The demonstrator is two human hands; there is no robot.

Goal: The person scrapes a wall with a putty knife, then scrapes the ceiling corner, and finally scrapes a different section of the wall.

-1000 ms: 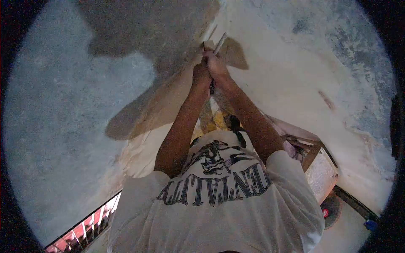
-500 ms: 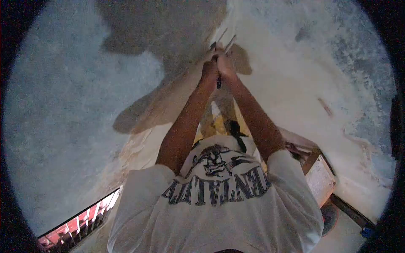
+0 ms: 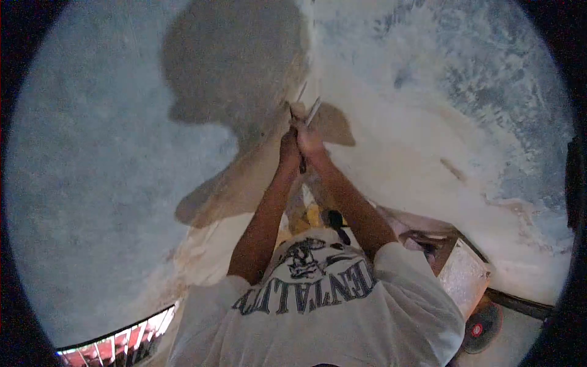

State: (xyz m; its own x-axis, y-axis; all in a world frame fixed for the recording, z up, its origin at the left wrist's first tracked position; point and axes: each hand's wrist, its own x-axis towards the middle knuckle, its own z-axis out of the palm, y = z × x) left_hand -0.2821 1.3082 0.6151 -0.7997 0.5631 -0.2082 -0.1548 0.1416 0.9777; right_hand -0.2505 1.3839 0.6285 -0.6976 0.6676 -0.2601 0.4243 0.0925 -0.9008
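My left hand [image 3: 290, 148] and my right hand [image 3: 310, 142] are closed side by side, reaching up near the corner where two walls meet. Two thin, pale blades stick up past the fingers: a narrow putty knife [image 3: 302, 92] farther off, and a broader putty knife [image 3: 313, 112] nearer my right hand. Both blades show almost edge-on, so their exact shape is hard to tell. A dark handle [image 3: 302, 166] pokes out below, between my wrists. Which hand holds which tool is partly hidden by the fingers. The wall corner [image 3: 313, 55] carries pale, smoothed plaster.
A blue-grey wall [image 3: 104, 153] is on the left, with my shadow on it. The right wall [image 3: 391, 153] has pale patches. Lower right are a box-like wooden piece [image 3: 468, 269] and a dark round object [image 3: 483, 330]. A barred opening [image 3: 122, 342] is lower left.
My view has shifted, so the walls sit lower and farther left. My hands, still together with the tools, appear lower and slightly left in view.
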